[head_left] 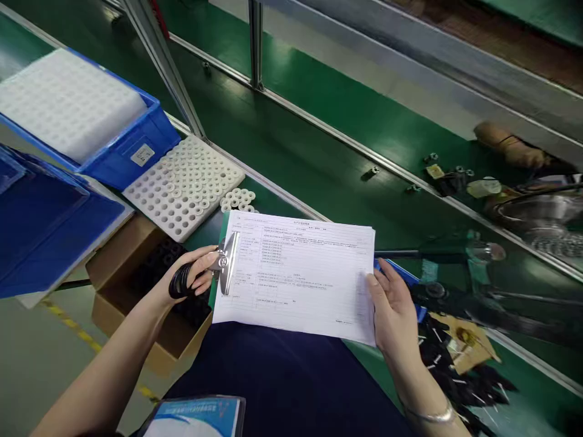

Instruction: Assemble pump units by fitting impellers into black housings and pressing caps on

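Clamped at the metal clip point(229, 264), the left hand's point(195, 273) grip holds the clipboard point(213, 296) by its left end; the right hand's point(396, 306) grip meets the opposite edge, thumb laid over the paper, but I cannot tell whether its fingers close underneath. Held level in front of the body, the clipboard carries printed sheets point(300, 279), all lying flat and face up under the clip. As I judge it, the paperwork is at a reading stage: the sheets are secured and turned toward the wearer, while no pen shows in either of the 2 hands and no page is lifted. Beyond the clipboard's left end, a foam tray point(218, 173) has white rings over part of its face and uncovered holes elsewhere, so its filling looks partial; loose rings point(238, 199) lie between the tray and the clipboard. Both forearms reach forward from either side of the clipboard, the left palm turned inward with fingers curled, the right wrist slanting inward and its fingers loosely bent.
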Motion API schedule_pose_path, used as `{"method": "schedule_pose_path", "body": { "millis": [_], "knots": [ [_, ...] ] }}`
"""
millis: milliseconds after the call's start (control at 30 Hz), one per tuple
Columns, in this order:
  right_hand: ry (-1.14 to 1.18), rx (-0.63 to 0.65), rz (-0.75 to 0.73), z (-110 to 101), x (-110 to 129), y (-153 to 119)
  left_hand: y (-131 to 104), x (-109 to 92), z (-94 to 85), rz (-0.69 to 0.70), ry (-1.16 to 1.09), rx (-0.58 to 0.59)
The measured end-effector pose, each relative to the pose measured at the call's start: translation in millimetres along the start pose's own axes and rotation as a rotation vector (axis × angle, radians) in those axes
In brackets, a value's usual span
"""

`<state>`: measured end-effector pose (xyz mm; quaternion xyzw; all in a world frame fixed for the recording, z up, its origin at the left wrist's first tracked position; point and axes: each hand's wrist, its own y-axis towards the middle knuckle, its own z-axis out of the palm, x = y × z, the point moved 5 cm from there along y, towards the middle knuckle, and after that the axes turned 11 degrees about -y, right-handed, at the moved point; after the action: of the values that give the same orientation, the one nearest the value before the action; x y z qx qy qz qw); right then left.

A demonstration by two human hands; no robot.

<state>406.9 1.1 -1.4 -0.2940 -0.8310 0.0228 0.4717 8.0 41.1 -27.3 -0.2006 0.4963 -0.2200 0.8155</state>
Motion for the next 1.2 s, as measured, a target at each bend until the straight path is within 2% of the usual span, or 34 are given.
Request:
{"method": "schedule_pose_path", "body": {
  "millis": [133, 367, 533, 733, 933, 1200],
  "knots": [
    [-0.052, 0.006, -0.002, -2.9, -3.9, -4.8, 1.5, 2.0, 0.9, 0.009, 0.025, -0.035],
    [-0.168, -0.004, -0.082, -0.7, -7.7, -8.0, 3.3, -1.7, 1.9, 0.032, 0.074, -0.029],
    [-0.171, 0.009, -0.108, 0.9, -8.8, -10.1, 1.2, -6.3, 6.0, 0.026, 0.121, -0.011],
    [-0.036, 0.044, -0.071, 1.9, -9.4, -7.0, 0.9, -1.8, 0.9, 0.017, 0.083, -0.058],
    [0.186, 0.121, -0.062, 2.9, 12.1, -4.6, -1.7, -4.5, -4.3, 0.028, 0.064, -0.149],
    [0.274, 0.245, 0.011, 3.9, 30.8, 0.4, -14.1, -16.1, 2.3, 0.064, 0.068, -0.097]
  ]
}}
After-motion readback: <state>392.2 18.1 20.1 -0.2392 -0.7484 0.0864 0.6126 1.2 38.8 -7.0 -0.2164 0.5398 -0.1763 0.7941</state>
